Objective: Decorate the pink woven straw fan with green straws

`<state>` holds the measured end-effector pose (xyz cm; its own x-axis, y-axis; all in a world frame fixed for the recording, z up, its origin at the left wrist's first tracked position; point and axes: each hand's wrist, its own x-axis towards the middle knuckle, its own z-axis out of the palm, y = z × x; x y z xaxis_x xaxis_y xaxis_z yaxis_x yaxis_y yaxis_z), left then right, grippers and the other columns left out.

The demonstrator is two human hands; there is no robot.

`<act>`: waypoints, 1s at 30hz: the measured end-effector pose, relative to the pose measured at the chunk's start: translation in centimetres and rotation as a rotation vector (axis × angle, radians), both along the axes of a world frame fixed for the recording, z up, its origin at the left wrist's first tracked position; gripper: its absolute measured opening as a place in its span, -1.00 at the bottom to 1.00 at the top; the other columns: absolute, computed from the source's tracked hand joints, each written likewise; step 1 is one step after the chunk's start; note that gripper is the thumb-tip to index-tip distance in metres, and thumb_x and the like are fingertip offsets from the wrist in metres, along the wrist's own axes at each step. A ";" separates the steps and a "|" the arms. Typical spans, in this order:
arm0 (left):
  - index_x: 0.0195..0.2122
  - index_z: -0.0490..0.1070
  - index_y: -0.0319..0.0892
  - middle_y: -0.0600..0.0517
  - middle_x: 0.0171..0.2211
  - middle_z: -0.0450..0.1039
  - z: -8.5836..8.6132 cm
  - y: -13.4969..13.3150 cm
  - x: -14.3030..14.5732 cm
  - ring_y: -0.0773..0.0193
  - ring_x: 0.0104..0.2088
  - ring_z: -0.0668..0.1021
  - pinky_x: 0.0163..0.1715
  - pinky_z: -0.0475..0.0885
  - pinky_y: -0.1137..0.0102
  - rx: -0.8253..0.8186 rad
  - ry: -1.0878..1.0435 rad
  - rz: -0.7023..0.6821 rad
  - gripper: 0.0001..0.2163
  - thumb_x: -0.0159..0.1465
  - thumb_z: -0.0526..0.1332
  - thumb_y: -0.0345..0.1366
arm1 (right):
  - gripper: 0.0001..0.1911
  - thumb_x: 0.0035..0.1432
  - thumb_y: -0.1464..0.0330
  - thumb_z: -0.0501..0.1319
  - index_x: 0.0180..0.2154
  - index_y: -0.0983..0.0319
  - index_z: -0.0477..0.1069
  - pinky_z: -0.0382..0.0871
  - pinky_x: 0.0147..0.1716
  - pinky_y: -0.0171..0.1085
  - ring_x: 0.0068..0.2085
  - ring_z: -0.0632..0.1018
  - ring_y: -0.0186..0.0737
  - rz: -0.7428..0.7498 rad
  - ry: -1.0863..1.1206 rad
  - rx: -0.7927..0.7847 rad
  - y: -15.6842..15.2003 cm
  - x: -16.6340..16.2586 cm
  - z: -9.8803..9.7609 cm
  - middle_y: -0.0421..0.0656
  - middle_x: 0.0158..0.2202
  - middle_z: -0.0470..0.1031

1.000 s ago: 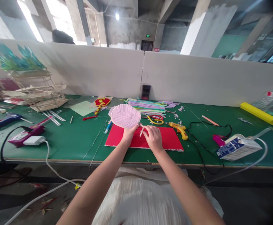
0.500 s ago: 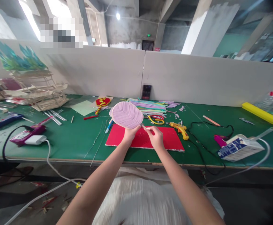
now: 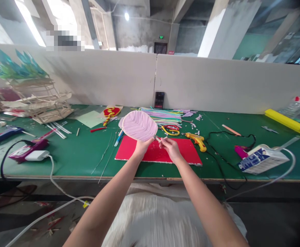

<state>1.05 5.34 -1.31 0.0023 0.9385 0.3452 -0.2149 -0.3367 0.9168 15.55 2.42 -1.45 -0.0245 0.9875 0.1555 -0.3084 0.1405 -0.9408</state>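
My left hand (image 3: 141, 149) is closed on the lower edge of a pink oval fan (image 3: 139, 126), its face covered with slanting ribbed strips that meet along a middle line. The palm and most fingers are hidden behind the fan. At its lower right edge, my right hand (image 3: 171, 148) pinches a short, thin, pale stick (image 3: 158, 139); whether the stick is fixed to the fan I cannot tell. Both hands are above a red board (image 3: 183, 151). Behind the fan lies a bundle of pastel fuzzy strips (image 3: 165, 113), with yellow-handled scissors (image 3: 172, 131) in front of it.
A yellow glue gun (image 3: 197, 141) with a black cable lies right of the board. Further right stands a blue-and-white carton (image 3: 263, 160). To the left are a red-and-yellow fan (image 3: 110, 113), a purple device with a white plug (image 3: 27, 151), and a wooden-stick model (image 3: 42, 103).
My right fingers have shifted slightly and curled more closely around the thin stick. The fan stays in my left hand, and the whole view has moved a little.
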 end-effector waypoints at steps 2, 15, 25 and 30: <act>-0.29 0.49 -0.23 -0.07 -0.23 0.52 0.1 -0.1 0.0 0.14 -0.16 0.51 -0.06 0.35 0.22 -0.006 -0.001 -0.014 -0.71 -0.04 0.33 -0.22 | -0.75 -0.08 0.19 0.30 -0.53 0.25 0.40 0.28 -0.42 -0.29 -0.49 0.40 -0.34 0.082 0.059 -0.058 0.2 0.2 -0.2 -0.22 -0.57 0.40; -0.26 0.49 -0.22 -0.08 -0.20 0.52 0.3 -0.1 0.0 0.08 -0.12 0.50 -0.07 0.36 0.20 -0.043 -0.014 0.015 -0.67 -0.06 0.34 -0.22 | -0.62 -0.05 0.24 0.30 -0.23 0.20 0.22 0.37 -0.43 -0.32 -0.39 0.46 -0.31 -0.513 -0.393 0.396 -0.2 -0.4 -0.2 -0.20 -0.39 0.39; -0.22 0.47 -0.23 -0.10 -0.19 0.51 0.4 -0.3 0.1 0.08 -0.14 0.50 -0.11 0.39 0.21 -0.064 -0.004 0.039 -0.64 -0.05 0.34 -0.22 | -0.91 0.14 0.36 0.16 -0.30 0.19 0.42 0.42 -0.21 -0.19 -0.23 0.49 -0.20 -0.661 -0.774 0.706 -1.2 0.1 0.2 -0.09 -0.29 0.45; -0.14 0.44 -0.22 -0.10 -0.19 0.51 1.1 -0.9 0.2 0.09 -0.16 0.52 -0.16 0.41 0.22 -0.093 -0.054 0.045 -0.59 -0.05 0.33 -0.22 | -0.81 0.17 0.40 0.11 -0.21 0.17 0.46 0.40 -0.08 -0.14 -0.16 0.50 -0.18 -0.622 -0.776 0.752 -1.1 0.1 0.2 -0.09 -0.23 0.48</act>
